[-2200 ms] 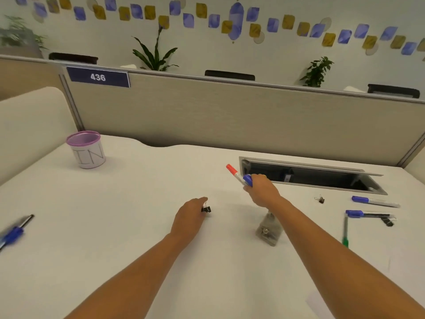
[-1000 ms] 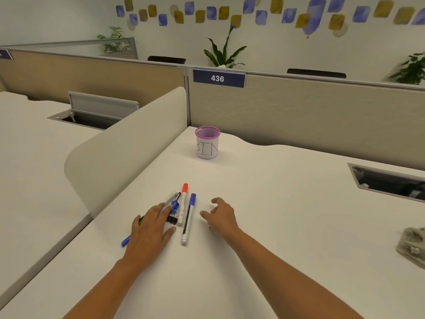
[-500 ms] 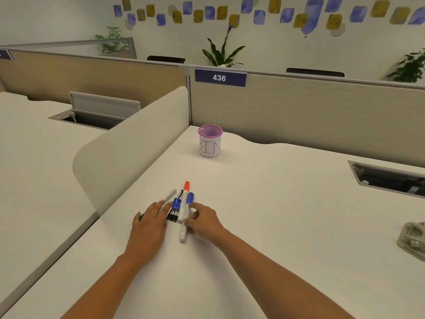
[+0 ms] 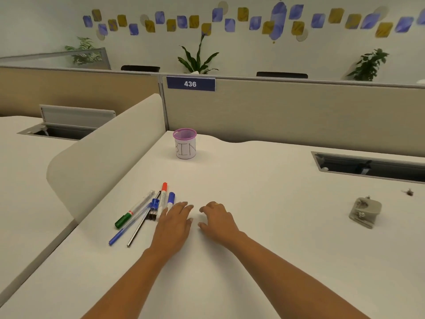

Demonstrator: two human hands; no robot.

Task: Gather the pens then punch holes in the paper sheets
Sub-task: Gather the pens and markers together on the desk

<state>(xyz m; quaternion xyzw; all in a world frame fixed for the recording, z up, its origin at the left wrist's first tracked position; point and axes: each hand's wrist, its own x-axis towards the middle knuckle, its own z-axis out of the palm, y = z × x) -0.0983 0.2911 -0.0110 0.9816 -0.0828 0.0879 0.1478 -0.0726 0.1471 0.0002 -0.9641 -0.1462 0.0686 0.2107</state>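
Note:
Several pens lie side by side on the white desk (image 4: 264, 226): a green-capped pen (image 4: 128, 214), a blue pen (image 4: 128, 226), a thin black pen (image 4: 140, 229), a red-capped marker (image 4: 162, 198) and a blue-capped marker (image 4: 170, 200). A small black binder clip (image 4: 150, 217) sits among them. My left hand (image 4: 174, 224) lies flat just right of the pens, fingers straight, covering the markers' near ends. My right hand (image 4: 217, 221) hovers beside it, fingers loosely curled, holding nothing. A grey hole punch (image 4: 364, 211) stands far right. No paper sheets are in view.
A pink-rimmed cup marked BIN (image 4: 184, 143) stands at the back of the desk. A low cream divider (image 4: 103, 157) runs along the left edge. A cable tray slot (image 4: 368, 168) opens at the back right, and a small binder clip (image 4: 408, 192) lies near it.
Both hands have drawn back to the right off the pens, which now lie uncovered in a row. The view has swung a little to the right, bringing the hole punch further in.

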